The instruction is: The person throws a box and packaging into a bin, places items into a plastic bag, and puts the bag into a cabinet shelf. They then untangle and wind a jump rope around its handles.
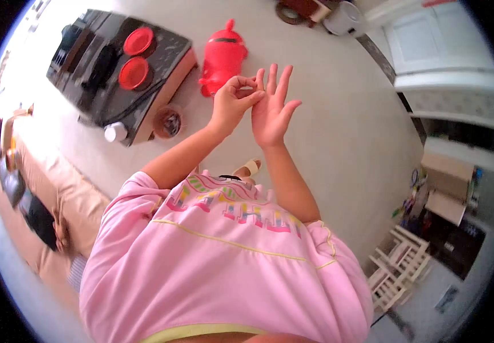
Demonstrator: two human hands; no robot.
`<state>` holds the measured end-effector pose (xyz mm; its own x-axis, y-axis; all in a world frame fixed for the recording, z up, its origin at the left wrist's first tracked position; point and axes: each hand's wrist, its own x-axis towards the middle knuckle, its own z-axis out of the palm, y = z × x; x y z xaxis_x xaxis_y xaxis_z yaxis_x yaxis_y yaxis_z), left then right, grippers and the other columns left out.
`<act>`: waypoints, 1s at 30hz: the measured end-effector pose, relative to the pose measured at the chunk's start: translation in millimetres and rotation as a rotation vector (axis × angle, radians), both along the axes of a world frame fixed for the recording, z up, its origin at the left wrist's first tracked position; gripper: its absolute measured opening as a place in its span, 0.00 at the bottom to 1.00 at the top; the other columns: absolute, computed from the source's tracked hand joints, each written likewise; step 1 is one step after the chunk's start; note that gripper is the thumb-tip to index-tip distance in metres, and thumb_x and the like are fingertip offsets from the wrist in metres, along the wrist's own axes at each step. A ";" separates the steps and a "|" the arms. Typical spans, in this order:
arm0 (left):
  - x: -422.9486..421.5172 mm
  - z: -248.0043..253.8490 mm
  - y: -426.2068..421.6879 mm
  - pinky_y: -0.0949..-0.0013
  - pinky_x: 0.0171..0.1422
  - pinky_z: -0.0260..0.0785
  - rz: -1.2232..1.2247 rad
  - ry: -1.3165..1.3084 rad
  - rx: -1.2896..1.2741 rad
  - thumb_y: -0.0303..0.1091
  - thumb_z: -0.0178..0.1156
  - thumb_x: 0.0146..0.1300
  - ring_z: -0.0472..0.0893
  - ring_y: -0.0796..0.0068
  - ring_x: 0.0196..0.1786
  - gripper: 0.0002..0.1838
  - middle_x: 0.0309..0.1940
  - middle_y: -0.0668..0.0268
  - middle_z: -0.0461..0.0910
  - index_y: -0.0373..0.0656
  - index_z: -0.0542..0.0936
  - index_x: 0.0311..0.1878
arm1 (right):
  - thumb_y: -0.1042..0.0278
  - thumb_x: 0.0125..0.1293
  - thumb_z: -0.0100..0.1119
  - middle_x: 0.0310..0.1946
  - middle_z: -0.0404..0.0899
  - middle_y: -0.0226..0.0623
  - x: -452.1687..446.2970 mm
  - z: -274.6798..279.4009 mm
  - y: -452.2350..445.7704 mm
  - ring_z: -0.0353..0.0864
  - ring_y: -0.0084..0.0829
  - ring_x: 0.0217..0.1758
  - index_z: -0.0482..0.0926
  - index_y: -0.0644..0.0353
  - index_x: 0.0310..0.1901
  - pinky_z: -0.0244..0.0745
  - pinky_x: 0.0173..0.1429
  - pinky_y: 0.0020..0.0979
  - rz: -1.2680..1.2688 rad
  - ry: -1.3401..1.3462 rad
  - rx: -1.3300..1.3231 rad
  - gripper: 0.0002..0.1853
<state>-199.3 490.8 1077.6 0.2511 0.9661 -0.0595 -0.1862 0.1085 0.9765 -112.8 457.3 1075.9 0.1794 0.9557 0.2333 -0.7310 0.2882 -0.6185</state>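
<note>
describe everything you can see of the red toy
The toy is glossy red, apparently plastic, with a rounded body, a knob at its far end, a dark band near that, and a stub at the near end. It rests on the floor beside the table; whether standing or lying is unclear. The left hand partly covers it in view.

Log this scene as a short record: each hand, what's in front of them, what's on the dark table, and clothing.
Right hand: palm up, open
Left hand: thumb and fingers pinched against the right hand's finger area; anything in the grip is too small to tell
In front: red toy on the floor
Dark table: two round red containers, among other things
Clothing: pink top
</note>
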 end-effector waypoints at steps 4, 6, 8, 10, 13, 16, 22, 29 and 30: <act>-86.9 -1.8 23.1 0.78 0.38 0.69 0.278 0.114 -0.025 0.27 0.61 0.52 0.75 0.82 0.33 0.08 0.30 0.65 0.78 0.34 0.75 0.33 | 0.27 0.55 0.26 0.68 0.25 0.33 -99.7 -8.0 39.0 0.30 0.36 0.70 0.26 0.43 0.65 0.29 0.69 0.39 0.034 -0.147 0.011 0.44; -127.4 -8.7 31.2 0.79 0.36 0.68 0.406 0.184 0.001 0.27 0.59 0.53 0.74 0.84 0.31 0.07 0.27 0.67 0.78 0.33 0.76 0.31 | 0.28 0.56 0.27 0.68 0.25 0.34 -147.5 -16.6 55.7 0.28 0.36 0.70 0.27 0.44 0.65 0.28 0.69 0.38 0.077 -0.112 0.008 0.44; -166.6 -23.1 44.2 0.79 0.34 0.68 0.512 0.250 0.046 0.28 0.58 0.55 0.73 0.85 0.30 0.07 0.25 0.68 0.78 0.33 0.76 0.31 | 0.29 0.56 0.28 0.68 0.24 0.33 -188.3 -16.6 68.6 0.28 0.36 0.70 0.27 0.45 0.65 0.28 0.69 0.38 0.135 -0.099 0.007 0.44; -201.4 -17.8 53.1 0.78 0.34 0.69 0.557 0.128 -0.046 0.29 0.56 0.57 0.74 0.84 0.30 0.07 0.27 0.67 0.77 0.34 0.76 0.33 | 0.28 0.55 0.30 0.67 0.33 0.38 -219.2 -9.7 81.5 0.39 0.35 0.69 0.32 0.42 0.66 0.34 0.69 0.35 0.229 0.090 -0.109 0.43; -239.5 -8.7 62.8 0.78 0.33 0.71 0.615 -0.177 -0.175 0.29 0.55 0.58 0.75 0.82 0.30 0.07 0.30 0.65 0.77 0.34 0.75 0.35 | 0.26 0.53 0.31 0.66 0.43 0.42 -242.7 -0.8 95.8 0.52 0.33 0.66 0.38 0.37 0.66 0.42 0.68 0.32 0.402 0.379 -0.248 0.42; -260.9 -1.0 68.3 0.78 0.34 0.71 0.624 -0.271 -0.263 0.28 0.57 0.56 0.76 0.81 0.29 0.07 0.29 0.65 0.77 0.33 0.76 0.34 | 0.26 0.53 0.30 0.66 0.43 0.42 -257.9 5.7 104.5 0.52 0.33 0.66 0.38 0.37 0.66 0.42 0.68 0.32 0.473 0.469 -0.298 0.42; -273.1 -5.6 71.3 0.79 0.33 0.70 0.599 -0.258 -0.224 0.31 0.58 0.56 0.76 0.82 0.30 0.08 0.31 0.68 0.78 0.36 0.78 0.35 | 0.29 0.56 0.32 0.67 0.37 0.43 -271.1 0.9 114.6 0.46 0.34 0.68 0.35 0.39 0.66 0.42 0.68 0.34 0.444 0.215 -0.251 0.41; -274.9 -1.9 71.2 0.81 0.33 0.70 0.583 -0.004 -0.141 0.30 0.55 0.58 0.75 0.83 0.31 0.08 0.32 0.66 0.78 0.35 0.77 0.37 | 0.31 0.57 0.34 0.67 0.33 0.41 -287.2 5.2 109.5 0.43 0.36 0.69 0.30 0.43 0.66 0.38 0.68 0.36 0.269 -0.525 0.075 0.43; -271.4 -7.3 71.1 0.80 0.33 0.70 0.598 -0.037 -0.123 0.30 0.55 0.59 0.75 0.83 0.32 0.08 0.32 0.66 0.78 0.35 0.76 0.37 | 0.31 0.57 0.34 0.67 0.33 0.41 -285.9 2.2 109.7 0.43 0.36 0.69 0.30 0.43 0.66 0.39 0.68 0.36 0.286 -0.407 0.021 0.43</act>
